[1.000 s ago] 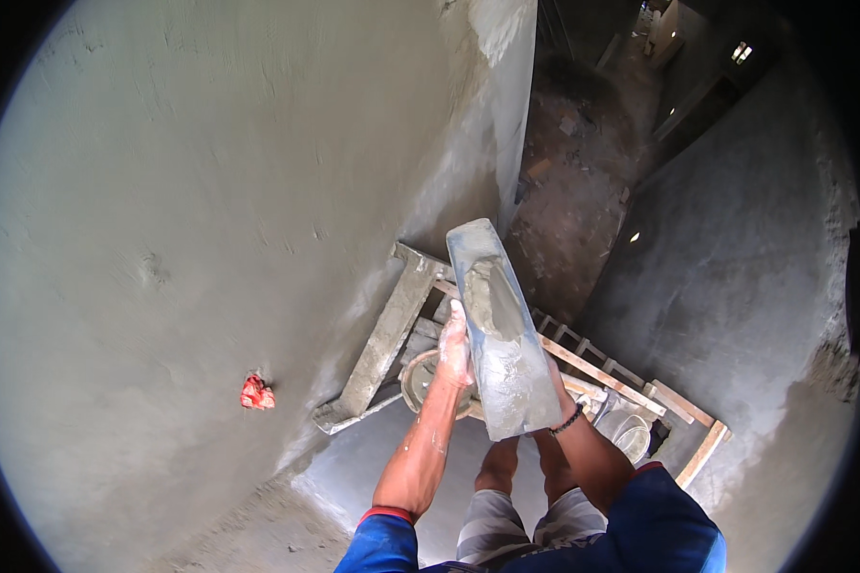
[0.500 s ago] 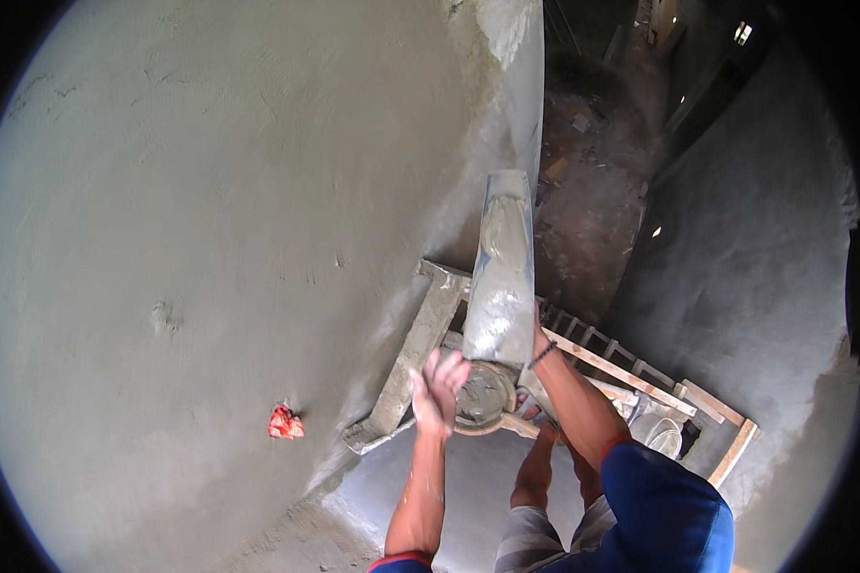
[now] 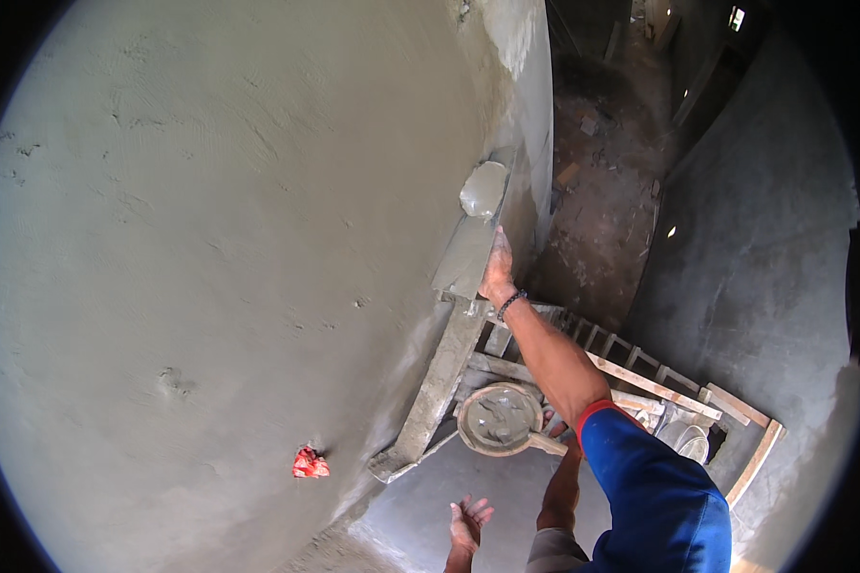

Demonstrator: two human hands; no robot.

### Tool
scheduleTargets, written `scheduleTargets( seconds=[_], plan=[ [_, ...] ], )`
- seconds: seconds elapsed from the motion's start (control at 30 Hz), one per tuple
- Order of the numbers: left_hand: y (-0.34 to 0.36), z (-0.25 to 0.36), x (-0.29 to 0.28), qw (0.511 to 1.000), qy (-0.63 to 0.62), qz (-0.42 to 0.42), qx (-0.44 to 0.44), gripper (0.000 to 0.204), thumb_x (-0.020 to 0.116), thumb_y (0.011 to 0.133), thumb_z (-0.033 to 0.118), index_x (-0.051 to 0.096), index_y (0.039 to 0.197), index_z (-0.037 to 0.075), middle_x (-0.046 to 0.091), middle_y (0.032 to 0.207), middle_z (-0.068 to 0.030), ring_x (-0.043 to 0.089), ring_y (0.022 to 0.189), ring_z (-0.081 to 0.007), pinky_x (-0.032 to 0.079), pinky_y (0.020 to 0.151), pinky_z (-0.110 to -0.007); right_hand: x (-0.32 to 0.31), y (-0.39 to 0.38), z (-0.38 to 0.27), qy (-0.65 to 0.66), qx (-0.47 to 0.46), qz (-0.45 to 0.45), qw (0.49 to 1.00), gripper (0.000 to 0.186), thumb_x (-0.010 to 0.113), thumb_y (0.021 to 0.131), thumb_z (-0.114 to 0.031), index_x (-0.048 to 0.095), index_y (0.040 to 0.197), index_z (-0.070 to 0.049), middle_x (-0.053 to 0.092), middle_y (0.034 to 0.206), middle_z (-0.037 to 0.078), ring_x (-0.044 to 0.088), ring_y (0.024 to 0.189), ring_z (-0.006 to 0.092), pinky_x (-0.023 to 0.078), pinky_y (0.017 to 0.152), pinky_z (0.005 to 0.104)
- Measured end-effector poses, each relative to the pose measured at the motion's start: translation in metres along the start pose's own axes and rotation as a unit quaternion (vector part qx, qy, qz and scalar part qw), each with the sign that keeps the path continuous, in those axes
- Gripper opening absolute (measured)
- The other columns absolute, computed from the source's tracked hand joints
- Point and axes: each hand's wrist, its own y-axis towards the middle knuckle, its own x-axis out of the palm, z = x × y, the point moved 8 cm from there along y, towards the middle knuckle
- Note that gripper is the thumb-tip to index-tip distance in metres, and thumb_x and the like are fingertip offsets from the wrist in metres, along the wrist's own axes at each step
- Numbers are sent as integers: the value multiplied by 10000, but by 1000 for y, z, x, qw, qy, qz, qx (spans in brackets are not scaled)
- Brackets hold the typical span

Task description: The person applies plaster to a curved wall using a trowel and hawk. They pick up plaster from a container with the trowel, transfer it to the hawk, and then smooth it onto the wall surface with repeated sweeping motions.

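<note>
My right hand, a dark beaded bracelet at its wrist, grips a long flat plastering float by its right side. The float lies along the grey plastered wall, and a wet lump of mortar sits near its upper end. The grip under the board is hidden. Lower down, my left hand is empty with its fingers apart. Between the two hands a round pan with a stick-like handle holds wet grey mortar.
A mortar-crusted plank and a wooden frame with slats stand below me. A white bucket rests at the right. Something red and crumpled sticks to the wall. A debris-strewn floor lies far down, beside another grey wall.
My right hand has carried the float up and left to the wall, tilting it. My left hand has dropped away from beside the float toward the lower edge. The view has shifted slightly.
</note>
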Motion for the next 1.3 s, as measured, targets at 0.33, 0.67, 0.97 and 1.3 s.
scheduleTargets(
  seconds=[0.33, 0.67, 0.97, 1.3],
  plan=[
    [-9, 13, 30, 996, 53, -64, 21, 733, 307, 994, 638, 330, 1452, 67, 629, 1214, -193, 663, 969, -334, 505, 879, -444, 34, -4, -75, -88, -67, -37, 993, 278, 486, 994, -402, 535, 1041, -132, 609, 820, 46, 612, 638, 179, 532, 562, 332],
    [-31, 28, 38, 994, 41, -85, 49, 685, 326, 1018, 579, 327, 1467, 62, 628, 1229, -212, 681, 934, -342, 514, 841, -446, 139, -88, -145, -78, -79, -17, 994, 219, 415, 1041, -378, 439, 1011, -162, 408, 642, 2, 425, 409, 119, 353, 320, 281],
    [-52, 35, 34, 993, 43, -84, 70, 689, 317, 1024, 569, 327, 1466, 41, 631, 1232, -221, 688, 929, -361, 523, 828, -447, 232, -147, -214, -101, -182, -52, 977, 259, 438, 1037, -316, 423, 941, -76, 406, 603, 23, 428, 384, 133, 377, 297, 303],
    [-83, 44, 23, 992, 31, -76, 100, 674, 340, 1019, 573, 364, 1437, 45, 643, 1208, -217, 689, 900, -360, 531, 815, -461, 353, -252, -295, -286, -456, -13, 843, 286, 540, 981, -295, 542, 939, -11, 659, 824, 215, 662, 694, 391, 517, 628, 477]
  ],
)
